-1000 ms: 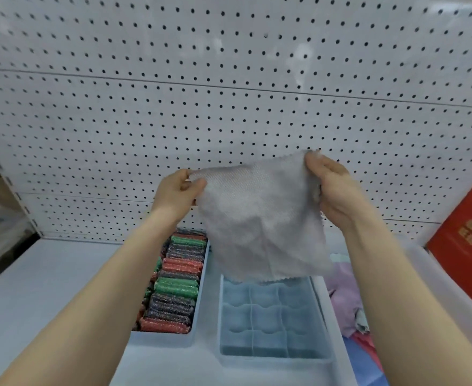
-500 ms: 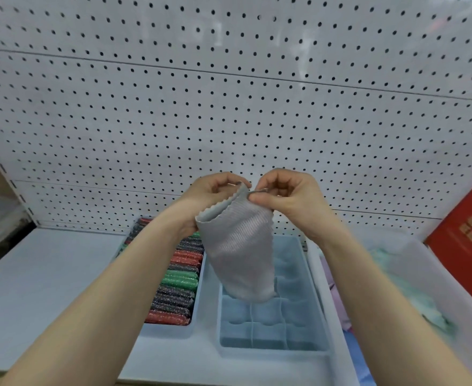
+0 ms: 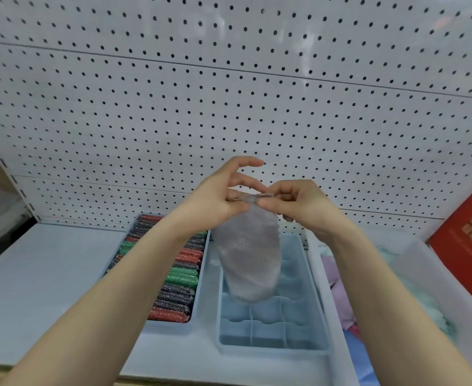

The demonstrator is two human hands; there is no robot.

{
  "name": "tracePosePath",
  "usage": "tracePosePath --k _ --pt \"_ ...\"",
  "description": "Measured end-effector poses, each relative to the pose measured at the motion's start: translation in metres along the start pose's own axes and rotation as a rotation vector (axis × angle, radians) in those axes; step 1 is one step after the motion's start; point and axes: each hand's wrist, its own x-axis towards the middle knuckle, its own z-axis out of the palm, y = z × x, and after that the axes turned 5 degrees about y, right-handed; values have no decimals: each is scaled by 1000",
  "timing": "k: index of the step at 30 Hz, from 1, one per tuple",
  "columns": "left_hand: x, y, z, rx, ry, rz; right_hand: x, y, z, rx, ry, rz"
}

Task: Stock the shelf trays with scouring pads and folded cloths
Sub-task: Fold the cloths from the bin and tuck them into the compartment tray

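Grey cloth (image 3: 250,260): thin, limp, light; hangs folded below both hands, over the divided tray (image 3: 271,324). Left hand (image 3: 218,199) pinches the top edge, upper fingers spread loose. Right hand (image 3: 298,204) pinches alongside. Likely slumps if released; best held by paired top corners. Scouring pads (image 3: 176,274) lie under the left forearm.

A white perforated metal back panel (image 3: 229,112), dotted with rows of small dark holes, fills the upper part of the view. At the right edge a red cardboard box (image 3: 471,246) with a pale square emblem leans against it. Far left is a blurred, dim area too indistinct to identify.
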Motion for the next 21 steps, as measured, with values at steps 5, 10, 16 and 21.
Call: tracePosePath --k 5,10,16,21 --pt "-2 -3 -4 204 128 -49 -1 -1 -2 116 120 -98" --pt "0 -11 -10 300 332 -141 3 -8 -14 139 154 -164" --pt "5 4 -12 35 442 -11 8 -20 -21 47 153 -148" --pt "2 0 -14 -120 442 -62 9 -25 -26 58 118 -139"
